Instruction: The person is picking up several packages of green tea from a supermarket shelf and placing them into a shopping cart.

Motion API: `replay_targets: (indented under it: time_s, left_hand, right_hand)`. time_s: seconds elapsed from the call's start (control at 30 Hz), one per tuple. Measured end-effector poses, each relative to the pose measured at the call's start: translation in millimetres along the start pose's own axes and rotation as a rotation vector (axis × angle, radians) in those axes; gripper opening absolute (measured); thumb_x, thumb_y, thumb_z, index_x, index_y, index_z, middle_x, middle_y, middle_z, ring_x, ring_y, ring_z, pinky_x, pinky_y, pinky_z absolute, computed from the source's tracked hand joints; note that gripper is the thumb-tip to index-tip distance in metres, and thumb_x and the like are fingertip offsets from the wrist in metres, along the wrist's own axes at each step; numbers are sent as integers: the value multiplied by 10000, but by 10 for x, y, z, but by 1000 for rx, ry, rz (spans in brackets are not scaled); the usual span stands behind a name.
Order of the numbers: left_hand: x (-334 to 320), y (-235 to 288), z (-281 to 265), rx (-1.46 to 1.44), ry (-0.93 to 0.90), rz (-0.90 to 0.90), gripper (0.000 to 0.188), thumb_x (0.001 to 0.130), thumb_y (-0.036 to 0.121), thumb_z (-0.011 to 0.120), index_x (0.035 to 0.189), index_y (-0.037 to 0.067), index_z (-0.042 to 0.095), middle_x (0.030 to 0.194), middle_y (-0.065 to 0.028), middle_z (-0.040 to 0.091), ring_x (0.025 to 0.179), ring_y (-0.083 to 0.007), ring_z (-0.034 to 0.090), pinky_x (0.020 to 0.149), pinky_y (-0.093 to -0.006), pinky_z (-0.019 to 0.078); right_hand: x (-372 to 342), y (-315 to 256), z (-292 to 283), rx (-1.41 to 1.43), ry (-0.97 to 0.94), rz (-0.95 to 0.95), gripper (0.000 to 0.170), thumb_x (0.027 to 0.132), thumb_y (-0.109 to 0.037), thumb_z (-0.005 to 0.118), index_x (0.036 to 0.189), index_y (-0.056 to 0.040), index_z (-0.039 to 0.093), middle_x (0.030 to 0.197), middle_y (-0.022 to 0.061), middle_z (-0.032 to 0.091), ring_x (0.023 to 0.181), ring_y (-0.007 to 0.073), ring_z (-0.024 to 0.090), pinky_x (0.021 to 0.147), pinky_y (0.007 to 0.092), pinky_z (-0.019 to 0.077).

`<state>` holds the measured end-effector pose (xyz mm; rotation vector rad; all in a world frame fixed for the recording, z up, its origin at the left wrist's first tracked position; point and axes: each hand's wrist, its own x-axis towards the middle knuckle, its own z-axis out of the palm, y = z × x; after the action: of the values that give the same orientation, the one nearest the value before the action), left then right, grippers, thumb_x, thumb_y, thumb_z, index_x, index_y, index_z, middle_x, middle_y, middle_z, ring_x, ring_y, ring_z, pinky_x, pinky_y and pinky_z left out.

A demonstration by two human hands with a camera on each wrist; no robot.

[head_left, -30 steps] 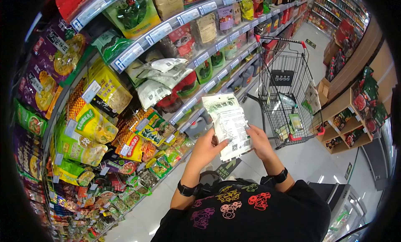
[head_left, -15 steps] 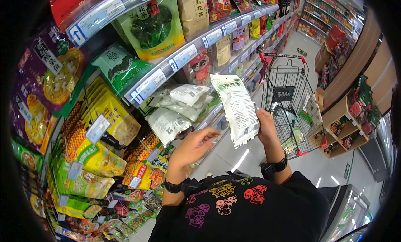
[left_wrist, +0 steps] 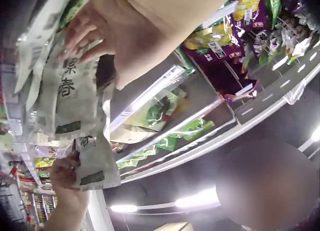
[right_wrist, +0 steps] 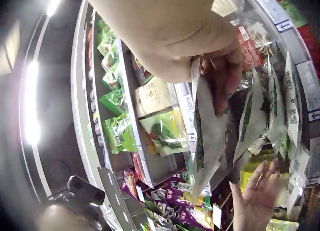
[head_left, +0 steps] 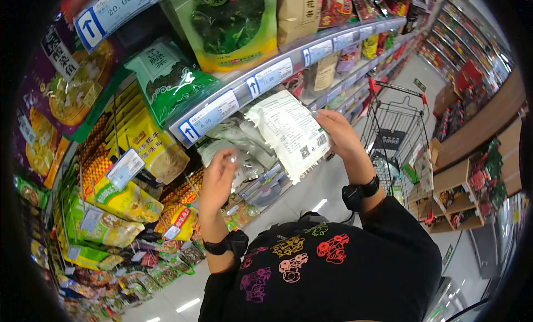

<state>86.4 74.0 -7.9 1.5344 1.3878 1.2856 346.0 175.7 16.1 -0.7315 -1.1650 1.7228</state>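
Note:
In the head view my right hand [head_left: 343,137] pinches a white printed pouch [head_left: 288,134] by its right edge, its text and square code facing up. The right wrist view shows that pouch [right_wrist: 209,136] nearly edge-on below the fingers. My left hand [head_left: 217,180] has its fingers loosely bent, close beside a stack of similar pouches [head_left: 250,147] on the shelf. In the left wrist view its fingers overlap the top of one stacked pouch [left_wrist: 70,103] with dark characters. The held pouch partly covers the stack in the head view.
A shelf edge with price labels [head_left: 214,115] runs over the stack. Above it sit a green tea bag [head_left: 166,80] and larger bags. Hanging food packets [head_left: 119,200] fill the left side. A shopping cart [head_left: 397,139] and a wooden display stand [head_left: 458,197] are at the right.
My left hand let go of the pouch and moved left to the stacked pouches. My right hand carried the pouch left, in front of the stack. The view has moved closer to the shelf.

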Motion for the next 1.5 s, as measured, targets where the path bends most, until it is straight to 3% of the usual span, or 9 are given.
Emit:
replay_targets:
  time_s: [0.2,0.37,0.47,0.57,0.67,0.77,1.07,1.17,1.5]
  left_hand:
    - [128,-189,312,-100,231,-70,426,846,220,358,1216,26,274,1224,-139,314,1086,-216,372,855,-300,334]
    - [252,-320,403,-537,428,-103,517,847,240,370,1268,79,117,1217,-132,309,1075,-247,380,898,-352,307]
    - [268,-179,462,-699,406,-59,609,829,254,425,1275,102,40,1299,-134,167,1158,-249,258,929,-392,242]
    - [310,-108,543,-773,506,-61,545,828,187,413,1266,125,95,1205,-113,317,1067,-234,375,898,-360,306]
    - [397,-114,631,-742,576,-40,594,812,167,442,1268,129,63,1218,-109,301,1094,-236,341,905,-360,295]
    - [462,-169,685,-644,599,-6,672,785,124,475,1270,115,10,1242,-138,257,1126,-236,301,925,-345,259]
    - [491,-33,779,-469,574,21,861,675,21,574,1264,51,-53,1250,-153,223,1143,-234,265,938,-315,232]
    - [493,-73,779,-503,573,14,885,650,5,590,1262,44,-48,1252,-154,216,1146,-236,260,934,-318,244]
    - [506,-88,802,-442,548,20,921,643,24,611,1267,31,-67,1267,-166,186,1155,-248,252,934,-316,253]
  right_hand:
    - [347,57,-33,-182,-169,60,194,807,-93,441,912,44,531,803,49,588,684,72,549,596,190,435]
    - [535,271,-87,-334,-164,47,150,807,-85,431,835,13,541,710,-5,566,583,42,498,534,173,392]
    - [624,265,-137,-610,-144,-110,136,775,-112,463,720,3,511,652,40,525,604,105,472,543,240,365]
    - [703,329,-174,-898,-167,-520,129,748,-98,473,680,11,468,645,96,483,655,200,467,592,284,362]
    - [738,485,-191,-857,-121,-579,110,730,-84,472,680,11,452,655,130,454,702,263,439,632,310,352]
    - [740,618,-239,-891,-83,-537,71,769,-62,456,749,5,449,740,91,472,701,159,437,646,262,354]
    - [668,404,-124,-839,-129,-307,105,793,-86,435,720,-11,432,563,38,396,535,99,339,488,250,324]
    - [731,469,-153,-860,-116,-308,165,774,-151,468,748,11,450,616,154,497,563,293,488,540,340,382]
    - [643,480,22,-1180,-91,-328,383,782,-320,457,944,26,436,902,258,511,854,363,499,720,392,392]
